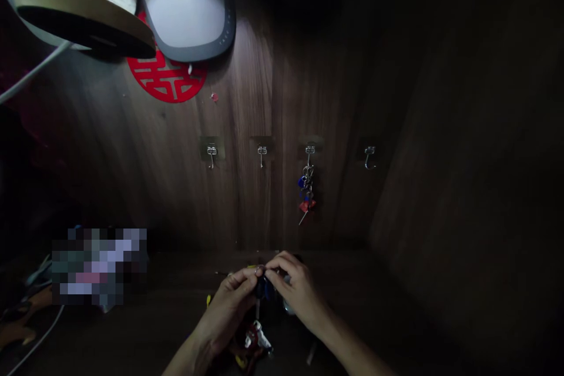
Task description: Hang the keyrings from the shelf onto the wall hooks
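My left hand point(229, 304) and my right hand point(298, 289) meet above a dark wooden surface, fingertips pinched together. Between them they grip a bunch of keys point(261, 289) by what looks like its ring. Dark and blue key heads hang below the fingers, and one metal blade points down. Under the hands lies a red and white item point(258, 336) that I cannot make out, with small yellow pieces about it. Much of that heap is hidden by the hands and the dim light.
Several metal hooks line the wooden back panel; the leftmost hook point(211, 155) is bare. Another set of keys point(307, 188) hangs from the third. Above are a grey cap point(187, 17), a red round ornament point(174, 79) and a lamp point(83, 17). A cable point(42, 67) runs left.
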`<state>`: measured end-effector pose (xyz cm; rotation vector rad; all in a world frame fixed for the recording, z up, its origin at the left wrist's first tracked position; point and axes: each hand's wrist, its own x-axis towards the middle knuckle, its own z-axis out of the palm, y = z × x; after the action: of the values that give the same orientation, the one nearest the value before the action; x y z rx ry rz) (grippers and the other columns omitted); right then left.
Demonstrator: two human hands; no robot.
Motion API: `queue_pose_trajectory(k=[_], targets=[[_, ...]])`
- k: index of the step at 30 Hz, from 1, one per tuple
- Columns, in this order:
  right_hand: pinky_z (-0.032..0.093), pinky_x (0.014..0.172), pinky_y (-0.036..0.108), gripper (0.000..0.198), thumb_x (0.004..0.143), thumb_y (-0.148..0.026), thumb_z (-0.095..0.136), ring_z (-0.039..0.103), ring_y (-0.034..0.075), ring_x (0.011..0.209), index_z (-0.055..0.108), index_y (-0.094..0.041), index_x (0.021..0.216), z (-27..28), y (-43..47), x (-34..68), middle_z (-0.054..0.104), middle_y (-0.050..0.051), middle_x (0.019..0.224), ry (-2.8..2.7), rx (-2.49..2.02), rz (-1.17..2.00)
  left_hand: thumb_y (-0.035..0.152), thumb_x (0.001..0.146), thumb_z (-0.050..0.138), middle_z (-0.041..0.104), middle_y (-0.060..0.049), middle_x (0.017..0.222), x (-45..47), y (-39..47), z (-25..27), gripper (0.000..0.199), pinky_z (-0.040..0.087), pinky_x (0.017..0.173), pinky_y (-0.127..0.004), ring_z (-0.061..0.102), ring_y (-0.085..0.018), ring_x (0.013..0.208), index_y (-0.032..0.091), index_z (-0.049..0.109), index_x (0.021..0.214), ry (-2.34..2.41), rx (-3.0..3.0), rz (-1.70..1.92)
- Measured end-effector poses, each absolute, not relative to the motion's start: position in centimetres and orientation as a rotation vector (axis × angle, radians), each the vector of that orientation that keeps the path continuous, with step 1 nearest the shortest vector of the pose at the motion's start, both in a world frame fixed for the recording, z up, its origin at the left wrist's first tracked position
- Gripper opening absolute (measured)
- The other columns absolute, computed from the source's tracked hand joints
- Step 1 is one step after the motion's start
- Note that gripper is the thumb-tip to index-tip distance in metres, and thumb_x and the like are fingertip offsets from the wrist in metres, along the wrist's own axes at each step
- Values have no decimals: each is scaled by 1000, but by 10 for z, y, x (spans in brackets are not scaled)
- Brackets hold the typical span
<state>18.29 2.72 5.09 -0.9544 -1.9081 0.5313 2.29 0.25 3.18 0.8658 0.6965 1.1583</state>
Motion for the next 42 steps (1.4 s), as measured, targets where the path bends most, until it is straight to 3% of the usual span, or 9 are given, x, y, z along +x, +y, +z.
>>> queue_pose_trajectory(k=[9,14,19,26,42], targets=[[41,61,21,19,84,-31,52,54,13,68,61,-20,71,52,28,178,57,-1,71,-1817,-971,646,37,65,78,72,-5,84,21,6,29,35,48,75,-27,66,-18,79,18,69,93,739,815,1194],[38,51,20,29,81,-45,53,47,11,55,58,-19,70,53,35,188,52,-3,59,-1656,-1017,750,39,61,79,70,-7,98,18,9,28,39,50,76,-28,66,-20,87,19,67,91,832,749,1270],[39,53,21,32,78,-49,57,48,12,57,56,-18,69,57,40,202,52,-2,60,-1518,-1002,801,45,55,80,70,-5,91,14,16,23,43,50,73,-25,67,-18,83,19,66,86,931,745,1330],[42,55,22,33,78,-52,56,52,14,62,58,-19,72,72,49,225,57,0,65,-1462,-1000,691,55,52,77,68,-1,73,0,26,19,51,48,58,-23,66,-18,68,18,65,85,1079,861,1505],[45,61,25,32,71,-51,62,58,16,68,58,-19,71,136,86,252,61,1,67,-1311,-911,488,62,50,75,65,2,71,-12,25,25,53,49,60,-21,62,-17,69,21,65,82,1245,963,1570]])
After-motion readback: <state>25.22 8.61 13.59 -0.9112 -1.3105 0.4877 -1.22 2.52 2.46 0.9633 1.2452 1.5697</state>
